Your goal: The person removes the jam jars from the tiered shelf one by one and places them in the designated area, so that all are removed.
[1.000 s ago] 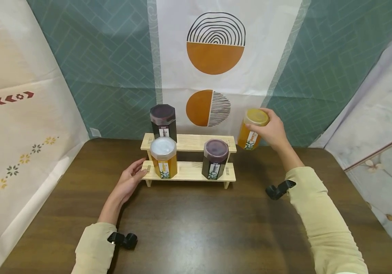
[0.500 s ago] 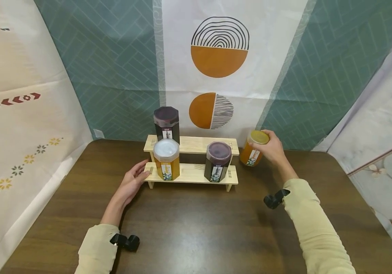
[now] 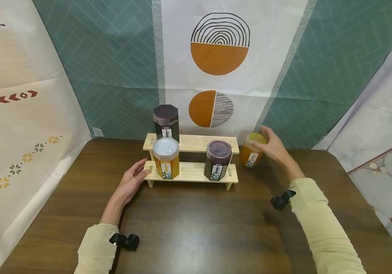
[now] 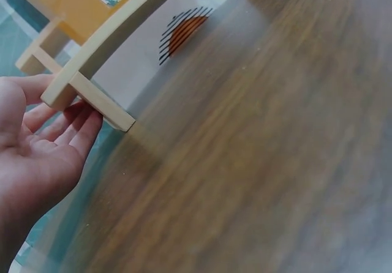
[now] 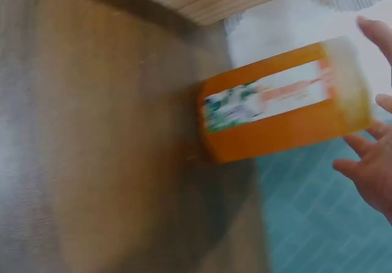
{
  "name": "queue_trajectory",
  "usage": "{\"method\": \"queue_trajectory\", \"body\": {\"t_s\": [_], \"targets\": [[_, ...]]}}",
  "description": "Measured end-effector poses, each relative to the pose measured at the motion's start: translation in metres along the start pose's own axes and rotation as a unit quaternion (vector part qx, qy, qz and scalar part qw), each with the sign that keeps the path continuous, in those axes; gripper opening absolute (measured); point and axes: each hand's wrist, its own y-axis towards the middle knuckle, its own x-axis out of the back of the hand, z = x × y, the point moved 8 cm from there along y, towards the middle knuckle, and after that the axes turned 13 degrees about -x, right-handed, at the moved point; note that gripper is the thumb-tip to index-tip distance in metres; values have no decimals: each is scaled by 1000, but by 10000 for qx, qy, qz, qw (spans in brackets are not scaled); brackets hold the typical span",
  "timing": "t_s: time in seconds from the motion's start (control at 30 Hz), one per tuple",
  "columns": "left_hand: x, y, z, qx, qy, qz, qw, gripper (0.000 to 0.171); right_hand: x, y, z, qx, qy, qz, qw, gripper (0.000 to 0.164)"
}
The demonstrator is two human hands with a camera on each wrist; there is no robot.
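Observation:
A two-tier wooden rack [image 3: 192, 172] stands against the back wall. My left hand [image 3: 132, 180] holds its lower left end, thumb on the board and fingers by the leg [image 4: 101, 101], as the left wrist view shows. To the rack's right, an orange jar with a yellow lid [image 3: 250, 156] stands upright on the table. My right hand [image 3: 273, 146] is at its lid, and the right wrist view shows the fingers [image 5: 361, 144] spread around the lid, not gripping it. On the lower tier are a white-lidded amber jar [image 3: 166, 160] and a dark jar [image 3: 218, 161].
Another dark jar [image 3: 166, 121] stands at the left of the upper tier. The brown wooden table [image 3: 196, 228] stretches forward from the rack. Behind is a patterned cloth wall [image 3: 113, 76], with pale cloths at both sides.
My right hand lowered the orange jar from the air to the table right of the rack, then loosened its fingers from the lid. The left hand stays on the rack.

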Motion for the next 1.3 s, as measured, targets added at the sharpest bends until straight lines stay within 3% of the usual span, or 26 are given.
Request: {"method": "queue_trajectory", "body": {"t_s": [0.17,0.3,0.43,0.7,0.83,1.0,1.17,1.3], "targets": [[4,-2,-2,-21,38,-24,10000,57,14,-5,53,510,-117,-291,9982,77],[5,-3,-2,-50,-43,-50,10000,57,12,-10,100,890,105,-419,9951,67],[4,-1,-1,-75,-130,-46,9999,57,-4,-16,137,1001,318,-263,9941,63],[0,0,0,-101,-82,-22,9999,56,-53,-22,191,859,877,175,9923,69],[0,0,1,-131,-62,-56,9999,56,-77,-22,214,885,1092,344,9895,71],[0,-1,1,-122,-27,-62,9999,57,-113,-17,235,926,953,736,9884,79],[2,-2,1,-113,-44,-170,9998,56,-144,-14,242,868,1020,966,9863,86],[1,-1,2,-157,-132,-177,9996,56,-154,-11,243,879,994,831,9877,87]]}}
